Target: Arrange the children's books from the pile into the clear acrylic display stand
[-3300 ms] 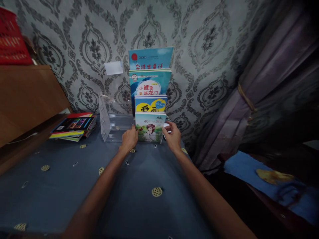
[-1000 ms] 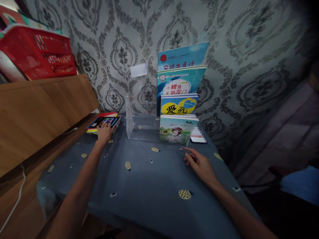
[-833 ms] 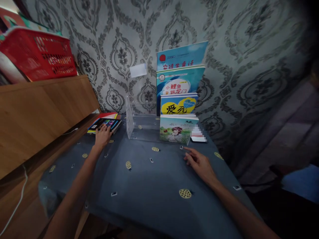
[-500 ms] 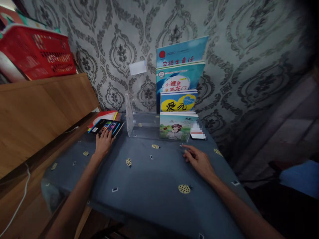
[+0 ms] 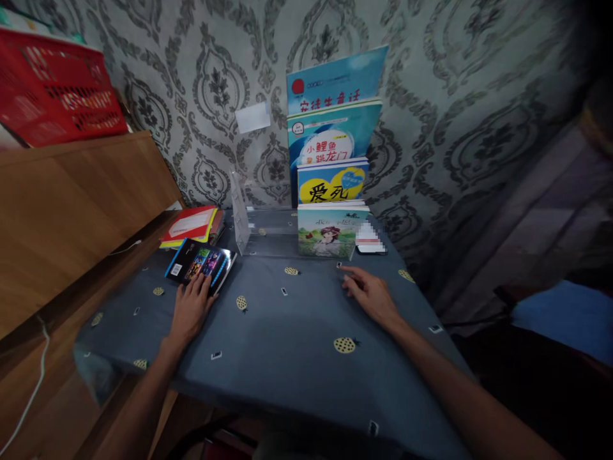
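Observation:
My left hand [image 5: 191,308] lies with its fingers flat and spread on the lower edge of a black book [image 5: 196,259], whose cover has coloured pictures and a barcode. The book rests on the blue tablecloth [image 5: 268,345]; its right edge shows the pages. My right hand [image 5: 368,295] hovers over or rests on the cloth in front of the standing books; I cannot tell which. Its index finger points forward, the other fingers are loosely bent, and nothing is in it. Just beyond stands a children's book [image 5: 328,239] with a drawn girl on its cover.
A clear acrylic rack [image 5: 241,217] holds several upright books, including a blue-yellow one [image 5: 311,185] and a tall blue one [image 5: 338,76]. Red and yellow books [image 5: 189,227] lie at the back left. A red basket [image 5: 52,96] stands on a wooden cabinet [image 5: 86,204].
My left hand has pulled the black book toward me, away from the red and yellow books, which now show more. The view has shifted slightly; my right hand keeps its pose.

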`<state>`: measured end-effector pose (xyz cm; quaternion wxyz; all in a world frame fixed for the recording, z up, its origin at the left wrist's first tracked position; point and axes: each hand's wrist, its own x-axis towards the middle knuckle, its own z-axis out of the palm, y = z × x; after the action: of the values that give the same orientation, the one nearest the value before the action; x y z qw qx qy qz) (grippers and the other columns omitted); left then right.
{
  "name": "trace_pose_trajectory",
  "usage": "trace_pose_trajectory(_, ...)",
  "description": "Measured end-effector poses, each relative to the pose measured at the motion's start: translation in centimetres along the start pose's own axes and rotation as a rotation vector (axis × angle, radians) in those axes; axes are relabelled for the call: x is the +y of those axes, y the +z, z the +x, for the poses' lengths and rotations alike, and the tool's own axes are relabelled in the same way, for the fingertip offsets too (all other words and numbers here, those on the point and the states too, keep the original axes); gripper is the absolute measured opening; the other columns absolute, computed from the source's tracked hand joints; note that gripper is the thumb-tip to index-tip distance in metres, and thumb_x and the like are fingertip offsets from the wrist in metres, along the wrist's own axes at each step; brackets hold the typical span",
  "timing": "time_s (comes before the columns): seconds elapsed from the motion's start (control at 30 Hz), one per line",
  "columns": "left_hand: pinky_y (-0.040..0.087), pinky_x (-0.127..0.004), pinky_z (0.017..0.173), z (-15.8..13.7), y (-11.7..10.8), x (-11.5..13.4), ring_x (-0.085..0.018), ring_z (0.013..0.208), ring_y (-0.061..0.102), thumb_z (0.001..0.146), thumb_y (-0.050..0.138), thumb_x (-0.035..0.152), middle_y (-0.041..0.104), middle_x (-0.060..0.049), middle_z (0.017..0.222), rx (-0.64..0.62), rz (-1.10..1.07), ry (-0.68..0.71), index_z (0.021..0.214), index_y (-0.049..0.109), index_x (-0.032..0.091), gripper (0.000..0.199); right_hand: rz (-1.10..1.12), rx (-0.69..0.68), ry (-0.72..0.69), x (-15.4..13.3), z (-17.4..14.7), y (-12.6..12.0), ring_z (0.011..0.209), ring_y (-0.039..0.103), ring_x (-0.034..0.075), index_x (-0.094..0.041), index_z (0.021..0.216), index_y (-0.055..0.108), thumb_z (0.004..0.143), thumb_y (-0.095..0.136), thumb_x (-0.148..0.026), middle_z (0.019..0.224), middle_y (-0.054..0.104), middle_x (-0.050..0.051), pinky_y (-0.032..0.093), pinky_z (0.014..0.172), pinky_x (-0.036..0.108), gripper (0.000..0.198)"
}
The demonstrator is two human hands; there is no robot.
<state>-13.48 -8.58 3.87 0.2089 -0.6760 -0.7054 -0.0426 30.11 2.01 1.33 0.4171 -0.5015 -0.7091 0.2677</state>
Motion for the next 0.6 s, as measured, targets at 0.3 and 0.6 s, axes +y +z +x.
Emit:
trace_pose_trajectory(0.3, 0.050, -0.047, 0.106, -2.1, -1.6, 2.2, -0.031, 0.125, 0.063, 0.094, 0.053, 0.048, 0.068, -0.010, 0.135, -0.097, -0.213, 0.117, 0.129, 0.068, 0.027, 0.043, -0.014, -0.018, -0.021, -0.2, -0.1, 0.0, 0.057, 0.066, 0.019, -0.020, 0.117, 0.071, 0.091, 0.052, -0.034, 0.071, 0.073, 0.003, 0.056, 0.063, 0.033, 0.035)
trace_pose_trajectory(0.6, 0.049, -0.047, 0.108, 3.4, 2.7, -6.4, -0.032, 0.135, 0.056, 0.092, 0.036, 0.050, 0.059, -0.019, 0.145, -0.117, -0.260, -0.207, 0.139, 0.058, 0.011, 0.064, -0.040, -0.007, -0.006, -0.4, -0.2, 0.2, 0.058, 0.066, 0.018, -0.019, 0.117, 0.070, 0.093, 0.050, -0.028, 0.073, 0.073, 0.002, 0.053, 0.063, 0.031, 0.033)
